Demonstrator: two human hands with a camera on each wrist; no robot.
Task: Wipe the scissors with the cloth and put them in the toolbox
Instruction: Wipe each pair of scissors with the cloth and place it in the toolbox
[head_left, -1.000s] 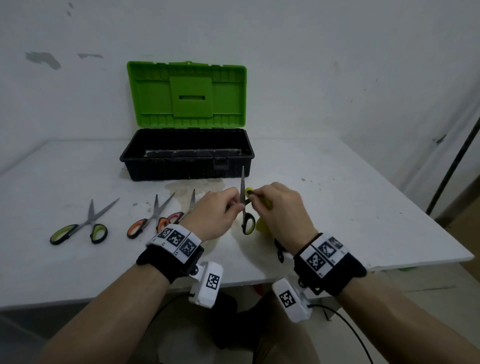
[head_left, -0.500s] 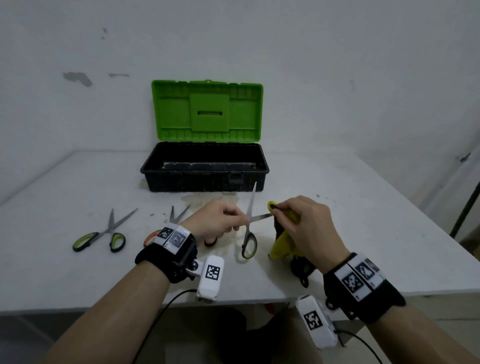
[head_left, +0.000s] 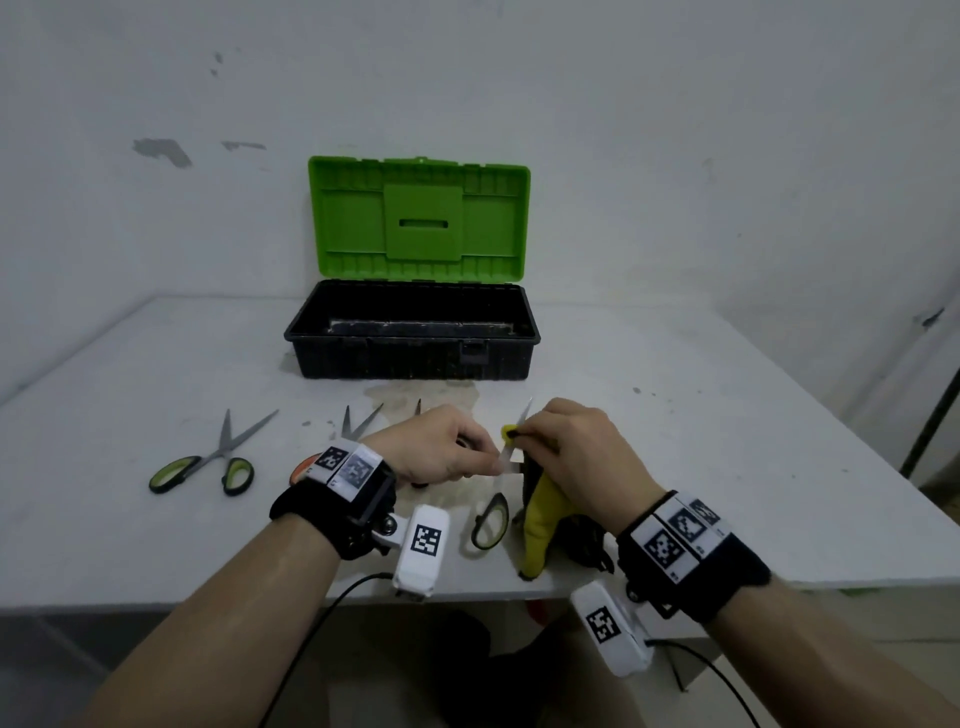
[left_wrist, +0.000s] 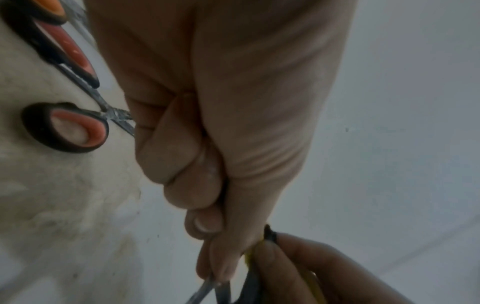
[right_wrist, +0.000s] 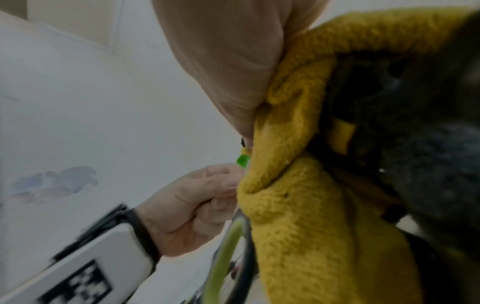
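Note:
A pair of green-handled scissors (head_left: 491, 522) hangs upright over the table's front, blades spread apart. My left hand (head_left: 493, 465) pinches them near the pivot; the left wrist view shows those blades (left_wrist: 207, 288) below my left hand (left_wrist: 215, 267). My right hand (head_left: 524, 434) grips a yellow and black cloth (head_left: 540, 519) and presses a fold of it round the upright blade, whose tip shows above my knuckles. In the right wrist view the cloth (right_wrist: 311, 226) fills the right side, with the green handle (right_wrist: 226, 257) beside it. The black toolbox (head_left: 410, 338) stands behind with its green lid (head_left: 418, 218) raised.
Another green-handled pair of scissors (head_left: 208, 460) lies at the left of the white table (head_left: 727, 467). An orange-handled pair (left_wrist: 67, 127) lies under my left wrist, blades (head_left: 358, 423) pointing at the toolbox. A stain marks the table before the toolbox. A wall stands close behind.
The scissors' blades have spread apart. My right hand with the cloth has shifted from the side blade up onto the upright blade. The head view has tilted.

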